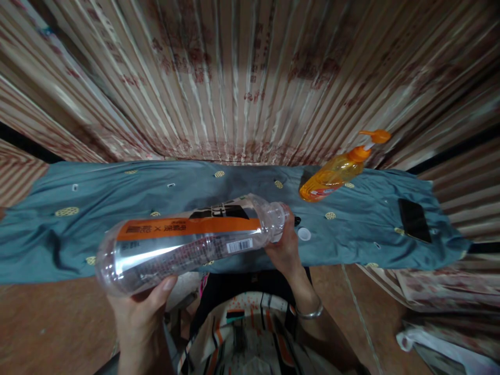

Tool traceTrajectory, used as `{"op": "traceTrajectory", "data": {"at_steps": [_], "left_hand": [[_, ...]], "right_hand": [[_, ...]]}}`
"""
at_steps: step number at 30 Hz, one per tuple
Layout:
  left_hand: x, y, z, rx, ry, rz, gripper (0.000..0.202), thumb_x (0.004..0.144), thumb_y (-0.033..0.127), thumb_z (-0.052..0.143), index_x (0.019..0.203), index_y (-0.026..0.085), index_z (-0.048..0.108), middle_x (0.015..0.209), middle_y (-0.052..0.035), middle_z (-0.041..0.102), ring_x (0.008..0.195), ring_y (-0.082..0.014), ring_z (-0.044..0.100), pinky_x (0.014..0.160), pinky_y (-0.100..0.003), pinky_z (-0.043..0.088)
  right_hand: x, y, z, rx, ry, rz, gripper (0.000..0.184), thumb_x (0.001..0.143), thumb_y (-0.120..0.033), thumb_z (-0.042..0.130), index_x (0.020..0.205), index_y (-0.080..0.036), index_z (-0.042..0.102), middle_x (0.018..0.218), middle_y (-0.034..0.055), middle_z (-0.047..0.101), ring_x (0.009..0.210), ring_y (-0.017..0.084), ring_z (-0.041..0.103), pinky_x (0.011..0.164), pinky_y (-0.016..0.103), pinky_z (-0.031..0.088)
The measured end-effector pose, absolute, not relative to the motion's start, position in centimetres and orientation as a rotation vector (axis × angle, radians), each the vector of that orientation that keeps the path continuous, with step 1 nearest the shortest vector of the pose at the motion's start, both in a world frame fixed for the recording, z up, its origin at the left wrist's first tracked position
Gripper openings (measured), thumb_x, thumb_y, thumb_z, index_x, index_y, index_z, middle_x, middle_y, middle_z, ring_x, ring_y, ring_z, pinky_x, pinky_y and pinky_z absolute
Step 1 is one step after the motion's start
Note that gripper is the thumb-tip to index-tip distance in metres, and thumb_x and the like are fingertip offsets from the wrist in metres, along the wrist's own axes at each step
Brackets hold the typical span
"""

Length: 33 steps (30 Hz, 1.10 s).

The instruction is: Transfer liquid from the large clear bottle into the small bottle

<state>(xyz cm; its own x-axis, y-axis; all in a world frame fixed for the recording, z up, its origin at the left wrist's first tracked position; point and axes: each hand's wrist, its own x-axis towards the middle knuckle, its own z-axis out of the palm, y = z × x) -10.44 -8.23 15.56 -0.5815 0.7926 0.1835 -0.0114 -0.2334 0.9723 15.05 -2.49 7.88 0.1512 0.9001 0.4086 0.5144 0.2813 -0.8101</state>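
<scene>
A large clear plastic bottle point(195, 242) with an orange and silver label lies almost level in front of me, its neck to the right. My left hand point(144, 307) supports it from below near the base, thumb along the near side. Around the neck, my right hand point(286, 245) is closed; a silver bangle circles that wrist. No liquid is visible inside the bottle. A white cap point(304, 234) lies on the cloth just right of my right hand, with a small black item point(297, 221) beside it that I cannot make out.
A pump bottle point(332, 177) of orange liquid stands at the back right of the narrow table, on a blue-green cloth point(242, 182) with pineapple prints. A black phone-like slab point(414, 220) lies at the right end. Pleated curtains point(234, 78) hang behind.
</scene>
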Motion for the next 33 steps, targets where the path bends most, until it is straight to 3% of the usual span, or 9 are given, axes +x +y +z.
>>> {"op": "traceTrajectory", "data": {"at_steps": [4,7,13,16,20,28,33], "left_hand": [[-10.7,-8.5,14.9,0.892,1.514,1.849,0.065,0.049,0.032,0.099,0.110,0.028,0.076,0.119,-0.0018,0.077,0.119,-0.0333,0.074,0.102,-0.043,0.064],[-10.9,-8.3,14.9,0.947,1.503,1.854,0.065,0.050,0.033,0.099,0.110,0.027,0.075,0.118,-0.0028,0.077,0.123,-0.0337,0.072,0.110,-0.047,0.059],[-10.5,-8.2,15.7,0.948,1.468,1.865,0.066,0.050,0.031,0.101,0.111,0.027,0.076,0.119,-0.0027,0.077,0.129,-0.0349,0.069,0.117,-0.049,0.055],[-10.3,-8.4,15.7,0.921,1.506,1.840,0.066,0.050,0.035,0.101,0.110,0.028,0.076,0.116,-0.0021,0.078,0.124,-0.0357,0.072,0.115,-0.051,0.057],[-10.2,-8.6,15.6,0.886,1.523,1.840,0.062,0.051,0.035,0.101,0.107,0.027,0.077,0.105,-0.0015,0.079,0.118,-0.0336,0.074,0.110,-0.046,0.059],[-10.2,-8.4,15.8,0.911,1.528,1.843,0.065,0.052,0.038,0.100,0.111,0.027,0.077,0.110,-0.0020,0.079,0.119,-0.0333,0.074,0.104,-0.045,0.062],[-10.2,-8.4,15.8,0.913,1.495,1.866,0.065,0.050,0.036,0.102,0.110,0.026,0.077,0.115,-0.0029,0.078,0.123,-0.0332,0.072,0.111,-0.045,0.059]], "right_hand": [[15.0,-2.5,8.1,-1.374,-1.505,0.450,0.086,0.085,-0.035,0.079,0.159,-0.021,0.038,0.149,0.0196,0.066,0.128,0.034,0.074,0.108,0.053,0.063],[15.0,-2.5,8.1,-1.370,-1.505,0.450,0.085,0.087,-0.037,0.078,0.160,-0.020,0.038,0.147,0.0193,0.068,0.123,0.033,0.076,0.107,0.052,0.064],[15.0,-2.5,8.0,-1.373,-1.505,0.457,0.086,0.086,-0.036,0.078,0.161,-0.021,0.037,0.153,0.0195,0.063,0.136,0.034,0.069,0.114,0.054,0.059],[15.0,-2.5,8.0,-1.359,-1.505,0.443,0.084,0.087,-0.036,0.077,0.160,-0.021,0.037,0.151,0.0192,0.064,0.133,0.033,0.070,0.114,0.054,0.059],[15.0,-2.5,7.9,-1.350,-1.504,0.443,0.085,0.087,-0.034,0.078,0.160,-0.021,0.038,0.150,0.0197,0.065,0.131,0.033,0.071,0.111,0.053,0.061],[14.9,-2.5,7.9,-1.376,-1.488,0.486,0.090,0.085,-0.038,0.080,0.162,-0.021,0.036,0.149,0.0190,0.066,0.131,0.034,0.072,0.111,0.053,0.061],[14.9,-2.5,8.1,-1.372,-1.484,0.486,0.086,0.087,-0.039,0.079,0.160,-0.020,0.039,0.146,0.0186,0.068,0.128,0.034,0.073,0.112,0.054,0.060]]}}
